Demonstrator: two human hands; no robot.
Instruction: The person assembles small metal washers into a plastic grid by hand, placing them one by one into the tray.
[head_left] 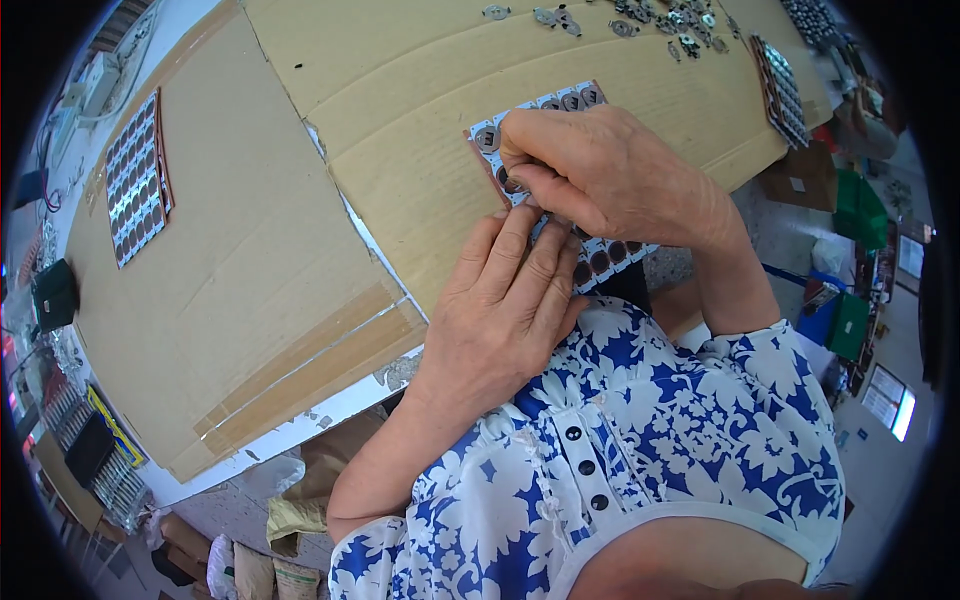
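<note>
1. Nearest is the person's blue and white flowered blouse (660,440), with dark buttons down its front.
2. The left hand (505,300) comes up from the lower edge, palm down, fingers stretched forward and lying flat. Its grip is open: the fingertips press on the near end of a tray of small round parts (560,170) and clasp nothing.
3. The right hand (600,175) comes in from the right, wrist bent, and lies across the middle of the same tray. Its thumb and forefinger are pinched together on the tray's surface; what is between them is too small to tell.
4. The tray is a narrow strip with rows of round pockets. It lies slanted on the counter, just ahead of the person's chest, with one end showing past the right hand and the other under the left fingers.
5. The counter (250,250) is covered with sheets of brown cardboard joined by tape.
6. Farther left on the cardboard lies a second tray (137,180), well apart from the hands.
7. At the far edge are loose metal pieces (640,20), and at the far right another stack of trays (780,90).
8. Beyond the counter on the right stand green and blue bins (850,320) on the floor.
</note>
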